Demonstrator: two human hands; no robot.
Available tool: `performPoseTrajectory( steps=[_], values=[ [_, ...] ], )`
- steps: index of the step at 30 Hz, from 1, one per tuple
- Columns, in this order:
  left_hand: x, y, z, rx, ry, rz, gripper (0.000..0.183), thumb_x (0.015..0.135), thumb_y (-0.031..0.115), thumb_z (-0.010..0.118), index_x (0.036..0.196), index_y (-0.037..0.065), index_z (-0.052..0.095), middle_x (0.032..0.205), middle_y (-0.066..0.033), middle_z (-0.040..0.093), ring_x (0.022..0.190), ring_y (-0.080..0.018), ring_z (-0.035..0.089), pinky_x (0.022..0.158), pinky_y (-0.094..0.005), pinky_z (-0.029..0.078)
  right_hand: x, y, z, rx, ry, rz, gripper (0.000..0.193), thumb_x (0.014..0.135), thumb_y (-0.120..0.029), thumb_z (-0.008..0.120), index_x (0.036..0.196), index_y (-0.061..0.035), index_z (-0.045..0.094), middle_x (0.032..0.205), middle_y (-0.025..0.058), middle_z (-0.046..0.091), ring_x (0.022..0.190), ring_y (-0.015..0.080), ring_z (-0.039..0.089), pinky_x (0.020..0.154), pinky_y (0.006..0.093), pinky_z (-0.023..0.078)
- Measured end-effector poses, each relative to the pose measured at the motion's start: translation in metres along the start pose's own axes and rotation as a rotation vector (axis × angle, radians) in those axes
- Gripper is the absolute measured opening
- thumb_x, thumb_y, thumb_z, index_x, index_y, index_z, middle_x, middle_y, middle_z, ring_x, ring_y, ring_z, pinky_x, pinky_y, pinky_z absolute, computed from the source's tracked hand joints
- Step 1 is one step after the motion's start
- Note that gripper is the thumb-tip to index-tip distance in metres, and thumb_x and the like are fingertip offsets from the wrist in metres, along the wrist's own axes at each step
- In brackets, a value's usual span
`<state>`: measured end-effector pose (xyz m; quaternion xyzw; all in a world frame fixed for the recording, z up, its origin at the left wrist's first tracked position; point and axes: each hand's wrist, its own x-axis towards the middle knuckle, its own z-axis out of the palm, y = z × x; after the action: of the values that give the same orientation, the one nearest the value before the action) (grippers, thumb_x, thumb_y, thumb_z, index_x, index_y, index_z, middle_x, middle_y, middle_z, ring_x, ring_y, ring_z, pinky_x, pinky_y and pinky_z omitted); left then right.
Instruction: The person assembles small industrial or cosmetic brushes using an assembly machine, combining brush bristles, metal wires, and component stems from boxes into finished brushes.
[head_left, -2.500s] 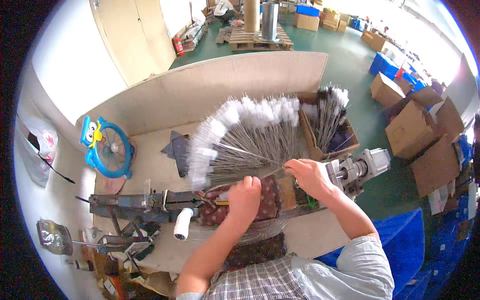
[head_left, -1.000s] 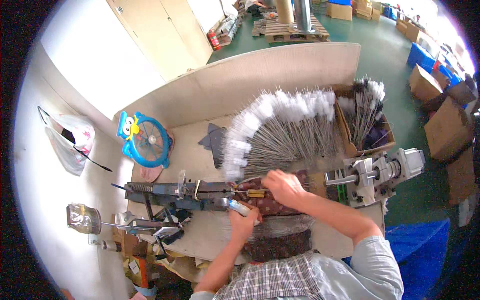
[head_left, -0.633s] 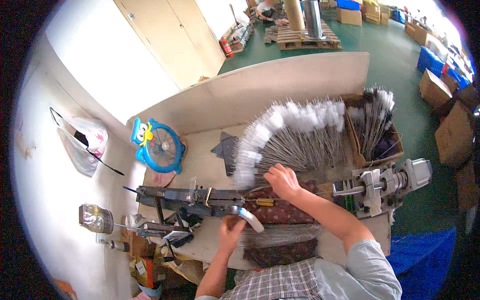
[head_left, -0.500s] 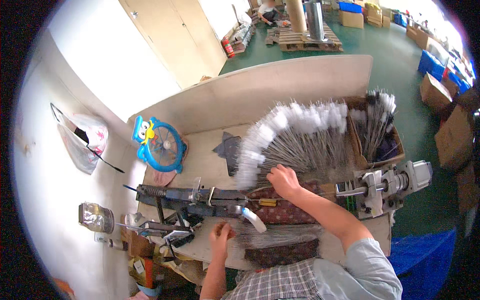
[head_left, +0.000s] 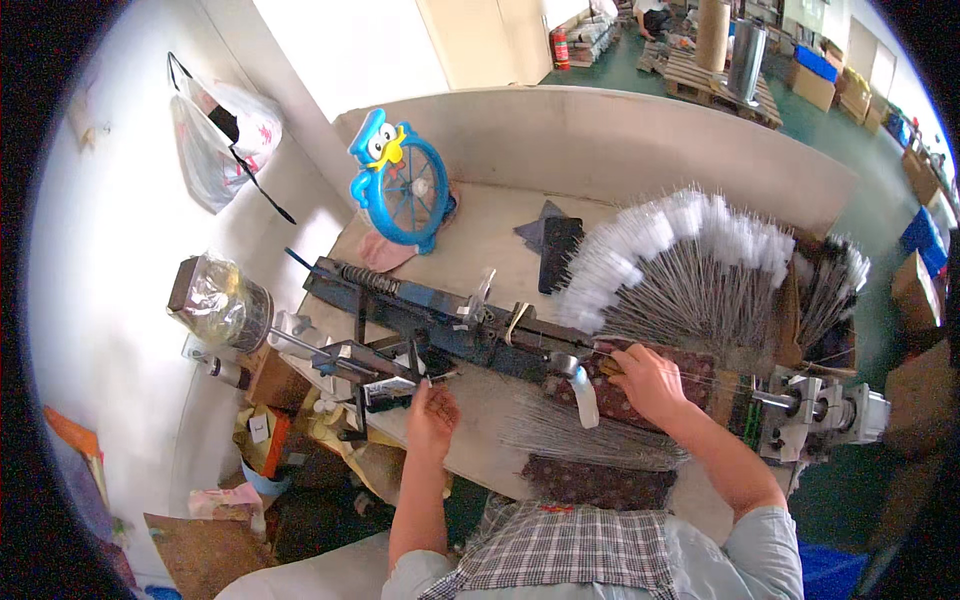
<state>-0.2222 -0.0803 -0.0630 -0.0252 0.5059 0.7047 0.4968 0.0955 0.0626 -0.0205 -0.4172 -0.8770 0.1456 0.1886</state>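
My left hand (head_left: 432,417) reaches to the left end of the long dark metal machine (head_left: 430,320) and pinches a small metal part at its front. On the machine's right part, my right hand (head_left: 646,380) rests on a patterned cloth pad (head_left: 690,365), fingers curled over thin metal rods. Behind that hand, a fan of thin grey rods with white tips (head_left: 690,260) spreads over the table. Another loose bundle of thin rods (head_left: 580,435) lies at the table's front edge, between my arms.
A blue fan shaped like a cartoon bird (head_left: 405,185) and a dark phone (head_left: 558,252) sit on the beige table (head_left: 480,235). A motor unit (head_left: 820,420) is at the right; a box of more rods (head_left: 835,290) behind it. Clutter and a plastic-wrapped jar (head_left: 215,300) lie left.
My head has turned left, shifting the view. My left hand has moved from the white handle near the machine's middle leftward and down to its left end. My right hand stays on the pad.
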Motion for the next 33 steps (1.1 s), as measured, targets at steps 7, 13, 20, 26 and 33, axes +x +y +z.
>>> performPoseTrajectory(
  steps=[7,13,20,26,33],
  values=[
    [0.002,-0.005,0.004,-0.132,0.065,-0.005,0.02,0.083,0.027,0.063,0.085,0.008,0.058,0.074,-0.0003,0.054,0.068,-0.0135,0.051,0.059,-0.0285,0.042,-0.011,0.002,-0.016,-0.022,-0.267,0.04,0.022,0.077,-0.021,0.063,0.093,-0.0074,0.058,0.086,0.0109,0.056,0.084,0.0307,0.058,0.071,0.0414,0.048],
    [-0.001,-0.019,0.016,-0.181,0.108,0.082,0.011,0.082,0.018,0.06,0.082,0.007,0.057,0.071,-0.0001,0.053,0.06,-0.0125,0.049,0.056,-0.0249,0.042,-0.034,-0.011,-0.068,0.18,-0.189,-0.022,0.024,0.075,-0.008,0.063,0.099,-0.0038,0.062,0.09,0.0128,0.059,0.085,0.0331,0.058,0.073,0.0405,0.047],
    [-0.106,-0.09,0.144,0.441,-0.412,0.162,0.014,0.086,0.015,0.058,0.083,0.002,0.061,0.074,-0.004,0.06,0.062,-0.01,0.053,0.059,-0.025,0.044,-0.027,0.01,-0.102,0.237,0.129,-0.02,0.016,0.077,-0.009,0.062,0.091,-0.0031,0.065,0.082,0.0131,0.064,0.081,0.0313,0.06,0.072,0.0366,0.049],
    [-0.089,-0.132,0.192,0.416,-0.598,0.118,0.017,0.09,0.016,0.056,0.089,0.001,0.062,0.078,-0.0033,0.062,0.063,-0.0069,0.053,0.058,-0.0204,0.043,-0.04,0.024,-0.1,0.429,0.09,0.128,0.018,0.075,-0.015,0.066,0.091,-0.0053,0.067,0.084,0.0123,0.065,0.081,0.0299,0.061,0.074,0.037,0.049],
    [-0.092,-0.142,0.203,0.446,-0.526,0.124,0.014,0.09,0.015,0.054,0.089,0.003,0.06,0.078,-0.0039,0.06,0.061,-0.0093,0.052,0.057,-0.0231,0.043,-0.048,0.033,-0.102,0.497,0.056,-0.026,0.018,0.074,-0.015,0.067,0.09,-0.0062,0.066,0.079,0.0088,0.063,0.078,0.0273,0.06,0.07,0.0363,0.049]
  ],
)
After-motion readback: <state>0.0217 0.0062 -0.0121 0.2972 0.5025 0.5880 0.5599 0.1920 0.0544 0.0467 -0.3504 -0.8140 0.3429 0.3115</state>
